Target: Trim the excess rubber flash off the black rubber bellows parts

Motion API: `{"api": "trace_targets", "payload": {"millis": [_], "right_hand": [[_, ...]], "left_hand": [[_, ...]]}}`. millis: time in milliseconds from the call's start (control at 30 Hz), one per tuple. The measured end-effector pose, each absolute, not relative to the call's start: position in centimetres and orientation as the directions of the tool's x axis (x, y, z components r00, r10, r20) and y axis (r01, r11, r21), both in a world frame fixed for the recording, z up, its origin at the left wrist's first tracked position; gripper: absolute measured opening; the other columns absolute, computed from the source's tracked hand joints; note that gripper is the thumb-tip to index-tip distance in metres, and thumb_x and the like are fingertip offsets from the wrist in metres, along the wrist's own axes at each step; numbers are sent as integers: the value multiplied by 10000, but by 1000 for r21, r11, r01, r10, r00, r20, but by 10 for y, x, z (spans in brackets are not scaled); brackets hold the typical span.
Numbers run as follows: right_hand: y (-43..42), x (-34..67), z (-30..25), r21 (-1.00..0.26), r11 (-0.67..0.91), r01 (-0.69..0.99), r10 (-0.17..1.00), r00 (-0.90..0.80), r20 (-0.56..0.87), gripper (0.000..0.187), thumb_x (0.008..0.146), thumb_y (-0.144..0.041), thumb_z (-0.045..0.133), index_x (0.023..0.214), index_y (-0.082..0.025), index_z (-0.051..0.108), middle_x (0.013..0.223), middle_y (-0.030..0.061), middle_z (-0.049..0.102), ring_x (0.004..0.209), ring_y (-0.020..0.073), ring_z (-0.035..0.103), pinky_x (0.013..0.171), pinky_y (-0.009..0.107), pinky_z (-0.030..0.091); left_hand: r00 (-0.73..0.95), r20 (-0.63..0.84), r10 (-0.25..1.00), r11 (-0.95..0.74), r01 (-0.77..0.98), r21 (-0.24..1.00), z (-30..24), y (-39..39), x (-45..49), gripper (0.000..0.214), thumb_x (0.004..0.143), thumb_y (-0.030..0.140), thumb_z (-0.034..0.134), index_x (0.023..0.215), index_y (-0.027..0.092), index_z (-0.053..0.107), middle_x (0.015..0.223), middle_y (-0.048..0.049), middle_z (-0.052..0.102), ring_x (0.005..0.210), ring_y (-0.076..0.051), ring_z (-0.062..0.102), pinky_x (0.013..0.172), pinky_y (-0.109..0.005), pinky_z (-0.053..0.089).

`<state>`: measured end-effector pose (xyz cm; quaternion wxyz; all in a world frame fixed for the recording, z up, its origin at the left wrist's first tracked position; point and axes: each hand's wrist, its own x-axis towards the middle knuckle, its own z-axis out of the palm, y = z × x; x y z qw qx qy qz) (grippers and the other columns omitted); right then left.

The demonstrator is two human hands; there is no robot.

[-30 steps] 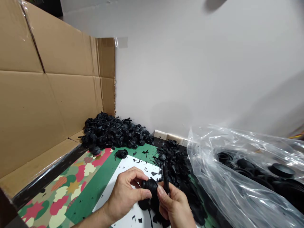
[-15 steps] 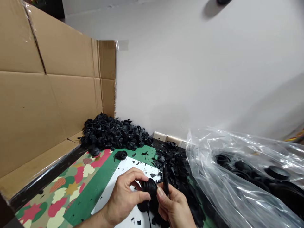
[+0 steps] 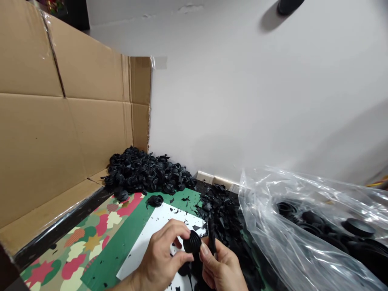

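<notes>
Between the thumb and fingers of my left hand [image 3: 160,254] is a black ribbed rubber bellows [image 3: 192,242], its rings facing me. My right hand [image 3: 222,266] is closed around a slim black tool [image 3: 211,236] that stands nearly upright; its kind cannot be made out. The right thumb tip touches the right side of the bellows. Below the hands, black rubber and a thin hanging strip lie partly hidden over a white sheet [image 3: 139,246] dotted with black scraps.
A heap of black ribbed parts [image 3: 148,169] sits against the wall by a cardboard panel [image 3: 91,133]. One loose piece [image 3: 155,200] lies on the green mat [image 3: 112,246]. Black trimmings [image 3: 224,210] are piled right of the sheet. A clear plastic bag [image 3: 260,218] holds larger black parts.
The bellows has turned in my fingers, so its rings show more plainly. My left fingers have shifted on it slightly. The whole view has moved a little.
</notes>
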<state>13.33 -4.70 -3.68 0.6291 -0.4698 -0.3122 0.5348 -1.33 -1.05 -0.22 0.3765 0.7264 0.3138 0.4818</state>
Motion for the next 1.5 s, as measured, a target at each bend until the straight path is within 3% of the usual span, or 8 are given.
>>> {"api": "trace_targets", "payload": {"millis": [133,267,433,567,833,1133,1233,1500], "right_hand": [[-47,137,-38,-928,-28,-371,969,217,-116,468,593,-594,776,664,-158,621,447,-107,305,359,20,134,322,184,140],[-47,139,-38,-944,-33,-328,964,239,-116,503,617,-629,738,722,-145,655,430,-114,267,357,33,146,326,190,132],[-46,139,-41,-968,-17,-249,932,346,-105,468,600,-601,757,675,-155,636,424,-102,309,356,49,209,338,196,167],[-47,136,-44,-987,-5,-158,905,419,-72,436,606,-571,755,698,-153,666,450,-69,397,374,72,281,347,207,210],[-49,129,-51,-979,2,-205,926,371,-76,408,605,-553,754,678,-167,639,459,-75,385,372,67,263,348,211,189],[-38,130,-64,-922,-38,-386,909,370,-192,538,496,-658,762,631,-179,557,434,-120,274,353,28,148,333,201,136],[-41,131,-61,-927,-55,-370,919,343,-192,529,504,-643,770,620,-173,557,436,-116,288,359,25,150,338,195,132],[-51,131,-34,-959,-49,-279,968,223,-115,482,631,-617,730,659,-148,620,441,-104,276,391,45,165,372,202,142]], "left_hand": [[406,686,604,-784,144,604,-6,-11,-17,380,703,-94,549,914,210,638,944,-87,696,876,-214,660,803,-302,536],[477,681,555,-812,132,569,-6,-13,-17,387,731,-100,497,910,214,634,936,-88,699,883,-207,664,795,-288,539],[381,350,855,-442,186,877,-1,-13,-13,434,607,-15,696,960,226,615,1096,-79,647,942,-228,625,660,-245,521],[330,16,944,-90,210,974,-3,-10,-11,459,553,184,826,953,189,601,767,-4,630,680,-166,581,531,-220,433],[352,-92,931,108,-26,994,-5,-4,-7,276,569,129,748,815,149,626,486,82,527,463,-76,472,475,-188,359],[359,-184,915,269,-203,941,-2,-1,-6,249,538,201,787,709,135,619,477,31,597,421,-95,541,437,-198,407],[352,-105,930,175,-174,969,0,-1,-7,222,539,154,763,717,138,630,534,34,592,467,-90,524,478,-206,418],[367,353,861,-388,24,921,5,-8,-8,266,587,-23,596,748,185,636,801,-10,592,709,-149,536,610,-235,448]]}}
